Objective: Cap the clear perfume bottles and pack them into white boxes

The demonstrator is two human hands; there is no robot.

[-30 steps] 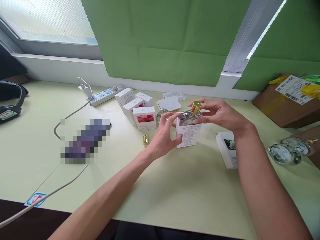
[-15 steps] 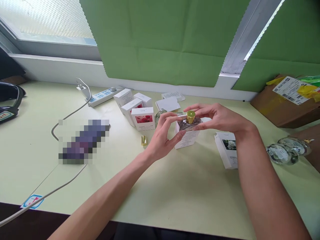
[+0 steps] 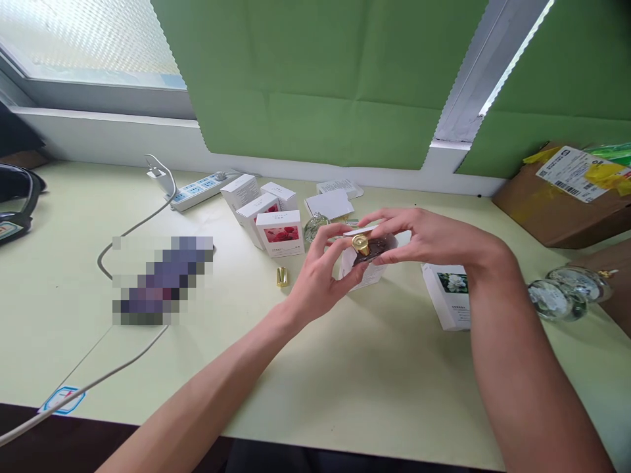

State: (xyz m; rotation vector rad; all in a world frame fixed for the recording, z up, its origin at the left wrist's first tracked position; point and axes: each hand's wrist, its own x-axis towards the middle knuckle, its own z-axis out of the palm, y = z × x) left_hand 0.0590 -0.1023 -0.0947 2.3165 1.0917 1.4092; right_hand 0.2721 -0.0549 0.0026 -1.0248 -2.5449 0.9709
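Note:
Between my two hands a perfume bottle (image 3: 379, 247) with a gold top (image 3: 360, 244) tilts leftward over a white box (image 3: 367, 277). My left hand (image 3: 323, 266) has its fingers closed on the bottle's left side, near the gold top. From the right, my right hand (image 3: 419, 238) grips the bottle between thumb and fingers. How far the bottle's lower part sits inside the box is hidden. A loose gold cap (image 3: 282, 276) lies on the table left of my left hand. Behind that hand rests a round glass bottle (image 3: 315, 226), partly covered.
Several white boxes with red flower pictures (image 3: 280, 234) stand left of my hands. Beside my right forearm are a white-flower box (image 3: 448, 295) and round glass bottles (image 3: 557, 295). A power strip (image 3: 197, 190), a cable (image 3: 133, 358) and a cardboard carton (image 3: 552, 203) are also there.
The perfume bottle has gone from upright to tilted, its gold top swinging left and down. My hands have stayed around it, shifting slightly.

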